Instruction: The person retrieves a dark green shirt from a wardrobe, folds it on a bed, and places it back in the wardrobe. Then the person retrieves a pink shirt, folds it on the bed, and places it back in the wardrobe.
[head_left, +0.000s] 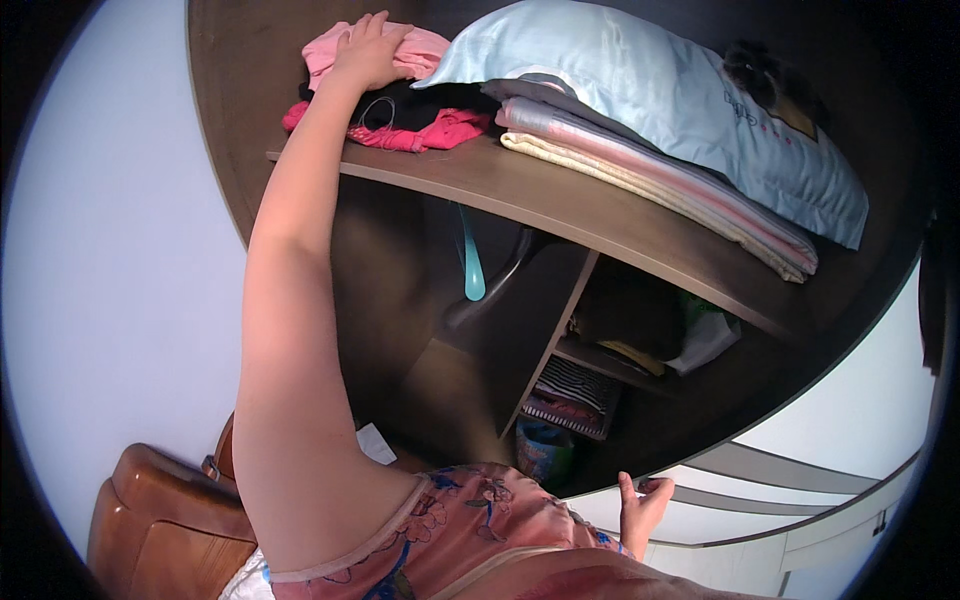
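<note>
My left arm reaches up to the top shelf, where my left hand [370, 58] rests on a folded pink garment [428, 46]. Its fingers are stretched out and lie flat on the cloth. Under and beside it are black clothing [410, 108] and a bright red-pink garment [445, 130] at the shelf's front edge. Low on the right, my right hand [642, 512] is beside the dark wardrobe's edge, thumb raised and fingers curled. A small dark spot shows between thumb and fingers; what it is I cannot make out.
Right of the clothes, a light blue pillow [640, 75] lies on folded bedding [650, 180] on the shelf [480, 185]. Below hang a dark hanger [500, 280] and a teal strip [474, 275]. Cubbies hold folded clothes [575, 395] and bags. A brown wooden chair [170, 520] stands lower left.
</note>
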